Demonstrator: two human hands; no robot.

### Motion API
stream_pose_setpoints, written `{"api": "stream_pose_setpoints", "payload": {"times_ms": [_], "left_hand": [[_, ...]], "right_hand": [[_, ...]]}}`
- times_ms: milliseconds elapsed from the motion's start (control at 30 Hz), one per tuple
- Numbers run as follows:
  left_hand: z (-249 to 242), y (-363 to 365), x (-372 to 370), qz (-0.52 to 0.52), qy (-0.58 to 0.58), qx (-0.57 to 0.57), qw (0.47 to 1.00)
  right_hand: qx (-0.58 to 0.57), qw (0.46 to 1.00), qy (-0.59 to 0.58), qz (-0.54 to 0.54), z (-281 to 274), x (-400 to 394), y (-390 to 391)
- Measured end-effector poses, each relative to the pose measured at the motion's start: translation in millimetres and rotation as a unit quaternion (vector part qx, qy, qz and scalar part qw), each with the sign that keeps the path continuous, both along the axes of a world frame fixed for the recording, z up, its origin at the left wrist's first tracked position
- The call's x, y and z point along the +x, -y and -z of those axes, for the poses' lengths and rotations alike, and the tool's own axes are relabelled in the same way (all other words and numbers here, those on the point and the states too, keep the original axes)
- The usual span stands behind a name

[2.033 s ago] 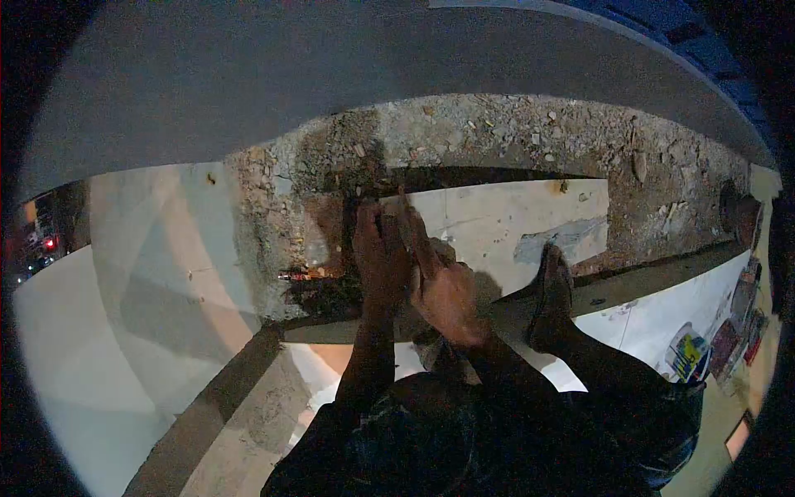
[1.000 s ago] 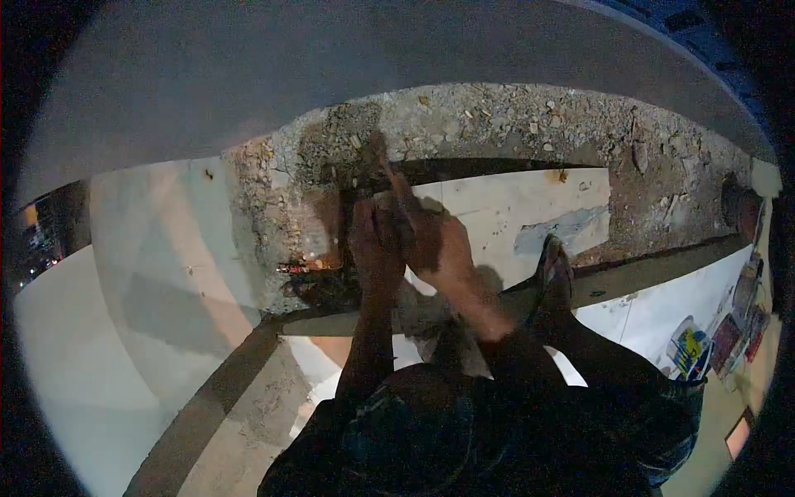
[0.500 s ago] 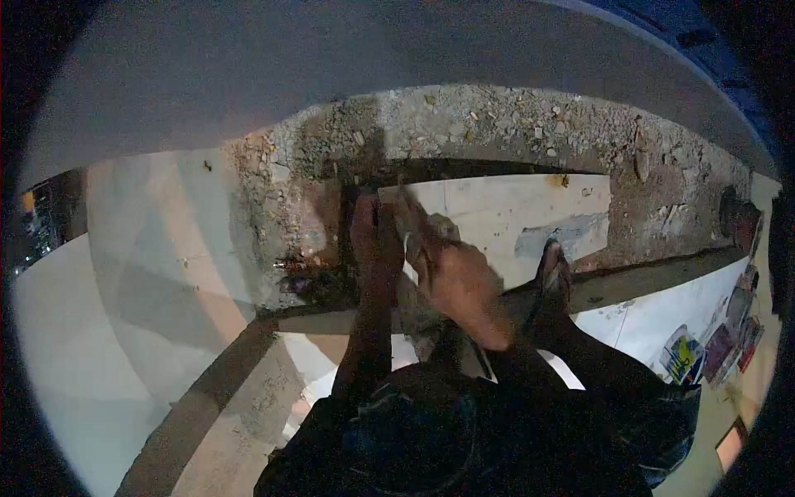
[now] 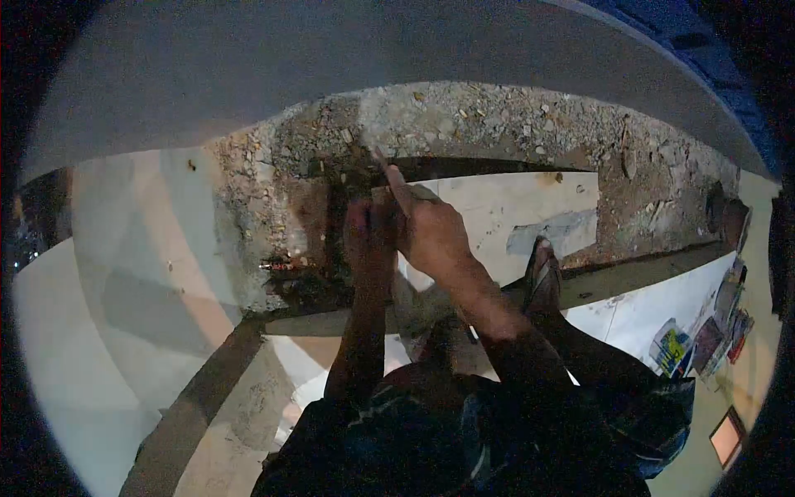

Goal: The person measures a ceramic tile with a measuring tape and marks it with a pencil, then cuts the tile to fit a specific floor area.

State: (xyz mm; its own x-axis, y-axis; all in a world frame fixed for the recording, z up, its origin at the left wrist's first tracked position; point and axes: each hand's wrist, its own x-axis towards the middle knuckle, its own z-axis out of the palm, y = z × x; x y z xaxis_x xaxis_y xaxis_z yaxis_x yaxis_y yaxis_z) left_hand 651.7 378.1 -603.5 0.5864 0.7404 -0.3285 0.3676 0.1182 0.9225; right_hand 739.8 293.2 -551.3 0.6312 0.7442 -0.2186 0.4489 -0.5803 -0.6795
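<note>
My left hand (image 4: 368,236) is at the left end of a pale slab (image 4: 489,199), its fingers curled and deep in shadow. Just right of it, my right hand (image 4: 436,236) is closed and reaches over the slab's left end. A thin, pointed shape (image 4: 389,168) juts up and left from the right hand toward the rubble; I cannot tell whether it is a tool or an outstretched finger. The slab carries a grey smear (image 4: 551,234) near its lower edge. A dark gap (image 4: 480,165) runs along its far side.
Broken gravel and rubble (image 4: 497,120) lie between the slab and a grey wall (image 4: 248,74). My foot (image 4: 543,269) rests at the slab's near edge. Pale tiled floor (image 4: 149,273) stretches to the left. Coloured packets (image 4: 672,346) lie at the right.
My right hand has shifted up and left, closer to my left hand, and its forearm shows more. The whole view has moved slightly left.
</note>
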Motion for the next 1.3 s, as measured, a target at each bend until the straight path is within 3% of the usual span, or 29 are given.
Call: {"api": "stream_pose_setpoints", "payload": {"times_ms": [33,67,100,133,200,233,333,400,467,533,600,633,733,767,833,933,967,1000,1067,1100,1133,1167,1233,1267,1300], "left_hand": [[8,-4,1,-0.022,-0.016,-0.082,0.996],[15,-7,5,-0.024,-0.007,-0.082,0.996],[21,-8,4,0.001,0.004,0.052,0.999],[26,-4,-3,0.027,0.007,0.181,0.983],[-5,5,12,-0.004,0.004,0.111,0.994],[-18,7,15,-0.031,0.002,0.05,0.998],[10,1,5,-0.001,0.038,0.042,0.998],[6,-3,9,-0.018,0.023,0.056,0.998],[-4,4,7,-0.031,-0.014,0.052,0.998],[-24,9,16,-0.078,0.031,-0.039,0.996],[-8,2,12,-0.051,0.032,-0.05,0.997],[0,-1,8,-0.025,0.028,-0.062,0.997],[22,7,10,-0.105,0.09,-0.04,0.99],[6,12,9,-0.104,0.08,-0.05,0.99],[-36,7,28,-0.032,-0.056,0.072,0.995],[-12,1,16,-0.05,0.029,-0.004,0.998],[-15,-2,16,-0.004,-0.082,0.038,0.996],[-11,-7,24,-0.008,-0.07,0.041,0.997],[2,1,25,-0.045,0.032,0.191,0.98],[-13,1,24,-0.004,-0.084,0.127,0.988],[-13,5,20,0.01,-0.085,0.12,0.989],[-12,6,19,0.009,-0.045,0.057,0.997],[4,-2,15,0.008,0.023,-0.062,0.998],[15,-1,13,0.009,0.03,-0.061,0.998],[21,1,13,0.011,0.015,0.029,0.999]], "right_hand": [[-0.028,0.999,-0.023,-0.005,-6,-1,1],[-0.06,0.997,-0.043,-0.01,-12,1,6],[0.004,1.0,0.002,-0.009,-24,-8,23],[-0.003,1.0,-0.004,-0.012,-30,-12,26],[-0.079,0.995,-0.056,-0.01,-35,-13,33],[-0.026,1.0,-0.018,0.001,-18,-2,20],[-0.048,0.999,0.007,-0.008,22,8,-4],[-0.003,1.0,0.027,0.002,-17,0,11],[-0.114,0.99,-0.076,-0.017,-34,-19,39],[-0.103,0.991,-0.088,-0.015,-21,-9,30],[-0.09,0.996,-0.023,-0.005,10,7,-4],[-0.02,0.999,0.039,-0.013,7,8,-8],[-0.008,0.999,-0.037,-0.018,-31,-6,29],[-0.045,0.997,-0.06,-0.011,-35,-15,38],[-0.043,0.998,-0.039,0.009,-19,-3,25],[-0.064,0.997,-0.03,-0.022,-12,12,-4],[-0.066,0.997,-0.024,-0.031,-18,4,5],[-0.069,0.997,-0.011,-0.039,-22,0,17],[-0.075,0.996,-0.035,-0.032,-31,-13,40],[-0.059,0.996,-0.056,-0.026,-34,-10,38],[-0.039,0.996,-0.073,-0.016,-34,-6,32],[-0.026,1.0,0.002,0.009,-15,-1,19],[-0.036,0.999,0.019,0.004,5,3,9],[-0.045,0.998,0.034,-0.002,8,8,8],[0.015,1.0,0.016,0.004,-7,10,15]]}}
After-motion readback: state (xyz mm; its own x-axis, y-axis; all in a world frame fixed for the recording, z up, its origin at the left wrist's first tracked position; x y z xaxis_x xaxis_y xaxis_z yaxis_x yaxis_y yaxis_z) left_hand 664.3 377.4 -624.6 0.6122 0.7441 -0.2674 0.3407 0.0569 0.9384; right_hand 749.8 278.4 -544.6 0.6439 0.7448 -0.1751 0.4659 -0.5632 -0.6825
